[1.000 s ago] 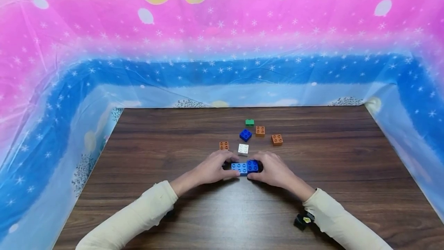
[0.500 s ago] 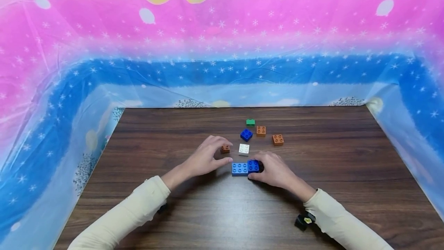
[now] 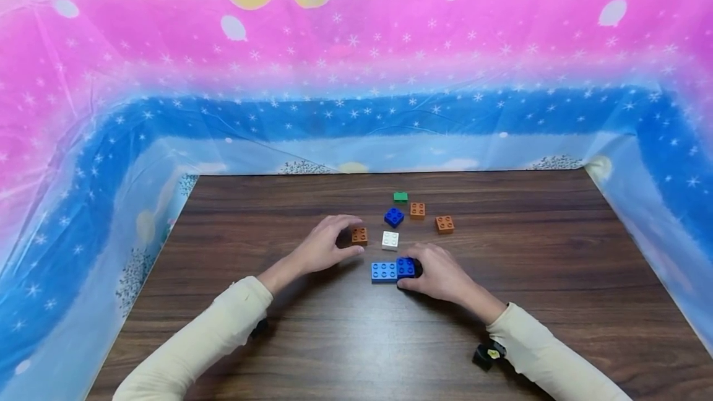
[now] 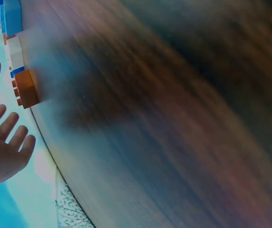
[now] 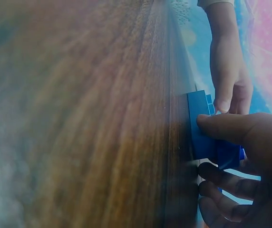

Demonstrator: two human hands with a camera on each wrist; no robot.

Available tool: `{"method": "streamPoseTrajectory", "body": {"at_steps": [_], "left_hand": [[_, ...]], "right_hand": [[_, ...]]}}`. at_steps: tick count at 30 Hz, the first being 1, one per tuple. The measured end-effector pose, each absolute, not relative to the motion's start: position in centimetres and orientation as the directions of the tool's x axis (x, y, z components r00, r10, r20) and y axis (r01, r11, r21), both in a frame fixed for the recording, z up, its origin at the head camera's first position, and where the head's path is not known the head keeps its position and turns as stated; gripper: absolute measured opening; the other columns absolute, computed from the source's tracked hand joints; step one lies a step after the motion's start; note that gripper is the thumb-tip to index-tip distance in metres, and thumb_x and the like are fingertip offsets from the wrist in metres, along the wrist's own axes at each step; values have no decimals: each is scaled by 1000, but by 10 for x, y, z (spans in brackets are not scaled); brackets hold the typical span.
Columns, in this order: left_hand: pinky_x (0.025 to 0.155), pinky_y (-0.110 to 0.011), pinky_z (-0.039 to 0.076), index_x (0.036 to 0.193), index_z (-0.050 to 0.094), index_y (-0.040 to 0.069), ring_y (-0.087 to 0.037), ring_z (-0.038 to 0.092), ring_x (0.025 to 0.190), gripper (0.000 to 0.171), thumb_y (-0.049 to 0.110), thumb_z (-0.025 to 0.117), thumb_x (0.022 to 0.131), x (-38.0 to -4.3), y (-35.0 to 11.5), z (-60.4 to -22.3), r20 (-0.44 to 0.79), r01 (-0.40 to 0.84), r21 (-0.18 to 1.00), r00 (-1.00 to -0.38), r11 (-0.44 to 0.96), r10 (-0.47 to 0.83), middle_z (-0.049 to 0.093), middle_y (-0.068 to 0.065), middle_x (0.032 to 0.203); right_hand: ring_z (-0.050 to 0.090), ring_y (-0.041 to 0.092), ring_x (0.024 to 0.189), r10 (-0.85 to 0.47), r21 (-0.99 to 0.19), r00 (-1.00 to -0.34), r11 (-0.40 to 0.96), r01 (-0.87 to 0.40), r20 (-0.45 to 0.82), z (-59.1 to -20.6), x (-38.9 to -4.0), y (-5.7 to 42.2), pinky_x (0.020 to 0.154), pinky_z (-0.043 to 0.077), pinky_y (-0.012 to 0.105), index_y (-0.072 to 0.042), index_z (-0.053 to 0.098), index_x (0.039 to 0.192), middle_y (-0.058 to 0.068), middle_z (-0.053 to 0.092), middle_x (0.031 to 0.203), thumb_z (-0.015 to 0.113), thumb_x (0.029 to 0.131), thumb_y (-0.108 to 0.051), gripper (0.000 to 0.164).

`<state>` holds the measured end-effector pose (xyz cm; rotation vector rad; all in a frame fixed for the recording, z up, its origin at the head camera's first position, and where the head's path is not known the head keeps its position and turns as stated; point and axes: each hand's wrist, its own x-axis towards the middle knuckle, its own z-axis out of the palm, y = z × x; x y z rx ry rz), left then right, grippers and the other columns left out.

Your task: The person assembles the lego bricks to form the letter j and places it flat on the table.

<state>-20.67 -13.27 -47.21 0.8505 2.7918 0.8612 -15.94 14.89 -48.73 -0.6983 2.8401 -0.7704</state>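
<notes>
In the head view my left hand (image 3: 325, 246) is spread around an orange four-stud brick (image 3: 359, 236), thumb and fingers apart from it. The left wrist view shows the same orange brick (image 4: 27, 89) beside the spread fingers. My right hand (image 3: 442, 272) grips a dark blue brick (image 3: 405, 267) by its right end, the thumb at the near side. Against that brick's left side is a longer light blue brick (image 3: 384, 271); whether they are joined I cannot tell. In the right wrist view the thumb lies across the light blue brick (image 5: 198, 137).
Behind the hands lie a white brick (image 3: 390, 240), another dark blue brick (image 3: 393, 217), a green brick (image 3: 400, 197), and two more orange bricks, one in the middle (image 3: 418, 210) and one farther right (image 3: 444, 224). A patterned cloth (image 3: 356, 116) hangs round the wooden table (image 3: 356, 339).
My left hand has let go of the light blue brick and moved left and away from me to the orange brick. The right hand has stayed in place on the dark blue brick.
</notes>
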Motion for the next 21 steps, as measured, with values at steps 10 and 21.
{"method": "streamPoseTrajectory", "body": {"at_steps": [10, 21], "left_hand": [[117, -52, 30, 147, 52, 4, -32, 50, 136, 67, 39, 74, 94, -214, -129, -478, 15, 426, 549, -865, 719, 502, 57, -14, 144], [113, -48, 36, 136, 62, 3, -30, 58, 125, 58, 36, 79, 90, -219, -126, -482, 47, 437, 497, -876, 750, 480, 65, -14, 133]], "right_hand": [[63, 29, 118, -454, -504, -891, 770, -391, -2, -487, -159, 148, 100, 48, 51, -11, 72, 123, 9, 70, 126, 87, 81, -35, 51], [62, 31, 121, -447, -503, -894, 779, -373, -28, -485, -159, 147, 102, 47, 52, -10, 72, 124, 12, 68, 129, 87, 82, -36, 52]]}}
